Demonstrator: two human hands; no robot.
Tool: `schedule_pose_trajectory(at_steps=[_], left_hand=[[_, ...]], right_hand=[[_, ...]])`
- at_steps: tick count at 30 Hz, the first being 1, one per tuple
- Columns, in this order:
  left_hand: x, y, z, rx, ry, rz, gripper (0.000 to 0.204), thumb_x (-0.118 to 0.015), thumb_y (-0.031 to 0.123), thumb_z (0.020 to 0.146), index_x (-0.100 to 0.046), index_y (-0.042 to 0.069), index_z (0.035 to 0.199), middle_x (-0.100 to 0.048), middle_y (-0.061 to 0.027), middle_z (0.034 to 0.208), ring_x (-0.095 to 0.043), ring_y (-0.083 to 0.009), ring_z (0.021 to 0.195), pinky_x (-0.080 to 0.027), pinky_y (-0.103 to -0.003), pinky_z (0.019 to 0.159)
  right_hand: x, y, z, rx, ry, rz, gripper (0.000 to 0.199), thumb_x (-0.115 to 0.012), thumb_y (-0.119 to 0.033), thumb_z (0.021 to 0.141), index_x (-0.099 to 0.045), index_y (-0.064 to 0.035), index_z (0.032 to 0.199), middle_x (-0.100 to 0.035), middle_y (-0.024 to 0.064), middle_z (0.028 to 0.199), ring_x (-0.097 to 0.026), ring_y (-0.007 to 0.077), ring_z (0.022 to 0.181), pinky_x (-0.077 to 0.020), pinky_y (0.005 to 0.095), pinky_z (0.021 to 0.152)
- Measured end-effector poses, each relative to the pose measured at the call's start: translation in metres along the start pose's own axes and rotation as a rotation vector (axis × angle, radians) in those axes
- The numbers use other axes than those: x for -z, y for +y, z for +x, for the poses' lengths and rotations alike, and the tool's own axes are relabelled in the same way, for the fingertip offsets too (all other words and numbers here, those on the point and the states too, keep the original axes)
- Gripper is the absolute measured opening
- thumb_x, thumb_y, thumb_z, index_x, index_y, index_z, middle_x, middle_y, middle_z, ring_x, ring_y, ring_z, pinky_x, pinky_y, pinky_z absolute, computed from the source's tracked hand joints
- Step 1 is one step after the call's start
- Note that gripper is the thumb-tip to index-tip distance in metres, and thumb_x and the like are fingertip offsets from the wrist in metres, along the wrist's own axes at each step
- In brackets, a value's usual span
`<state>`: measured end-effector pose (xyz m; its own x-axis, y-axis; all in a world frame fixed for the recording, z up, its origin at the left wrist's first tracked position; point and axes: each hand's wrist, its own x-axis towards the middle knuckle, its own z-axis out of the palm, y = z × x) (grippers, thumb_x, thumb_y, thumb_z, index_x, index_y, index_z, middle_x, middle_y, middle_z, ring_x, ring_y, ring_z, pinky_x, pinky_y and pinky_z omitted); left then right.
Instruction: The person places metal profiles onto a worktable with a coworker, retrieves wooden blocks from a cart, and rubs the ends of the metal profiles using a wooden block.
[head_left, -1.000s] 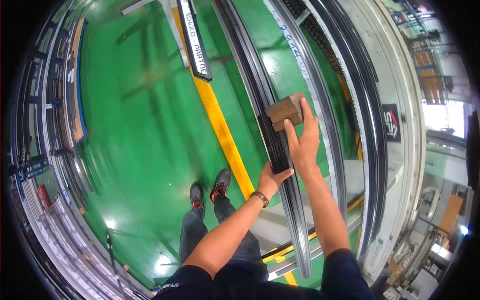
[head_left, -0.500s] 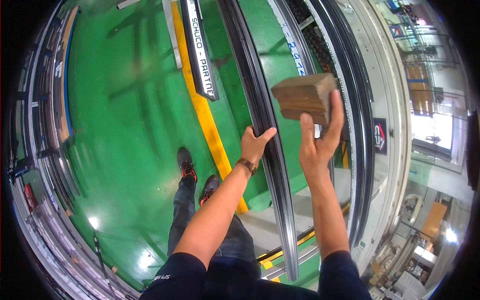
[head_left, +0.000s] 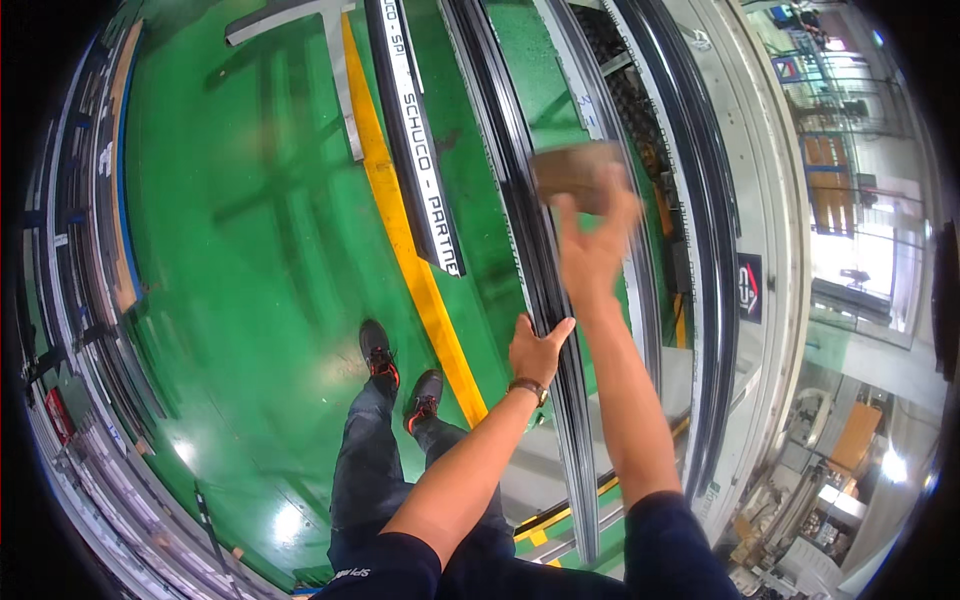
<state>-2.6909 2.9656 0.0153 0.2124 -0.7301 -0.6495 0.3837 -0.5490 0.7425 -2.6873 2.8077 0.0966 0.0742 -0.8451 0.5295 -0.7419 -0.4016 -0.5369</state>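
Right hand point(head_left: 598, 235) grips brown block point(head_left: 572, 172) beside black profile point(head_left: 518, 180), contact unclear | left hand point(head_left: 537, 352) clasps black profile, thumb on top | black lettering point(head_left: 412, 125) lines white strip point(head_left: 403, 77); blue handwriting point(head_left: 586, 106) marks grey profile point(head_left: 612, 115)

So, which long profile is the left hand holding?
The black grooved profile between the angle-cut profile and the silver one; the left hand grips only this.

Left arm point(head_left: 462, 478) slants rightward from the near side, left hand point(head_left: 537, 354) closed in a grip, thumb point(head_left: 563, 330) pointing right; right arm point(head_left: 635, 415) stretches farther, right hand point(head_left: 597, 243) blurred by motion, fingers point(head_left: 622, 207) raised toward the far side.
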Motion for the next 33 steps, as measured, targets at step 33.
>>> schedule_pose_trajectory(at_steps=[33], left_hand=[[-0.011,0.15,0.187,-0.038,0.321,-0.145,0.06,-0.084,0.038,0.092,-0.06,-0.007,0.125,-0.071,-0.0191,0.121,-0.068,-0.0296,0.111,-0.051,-0.04,0.1]], right_hand=[[-0.135,0.001,0.216,0.01,-0.118,0.172,0.072,-0.08,-0.01,0.092,-0.043,-0.0058,0.154,-0.055,0.0197,0.127,-0.059,0.0372,0.115,-0.0503,0.0455,0.098]])
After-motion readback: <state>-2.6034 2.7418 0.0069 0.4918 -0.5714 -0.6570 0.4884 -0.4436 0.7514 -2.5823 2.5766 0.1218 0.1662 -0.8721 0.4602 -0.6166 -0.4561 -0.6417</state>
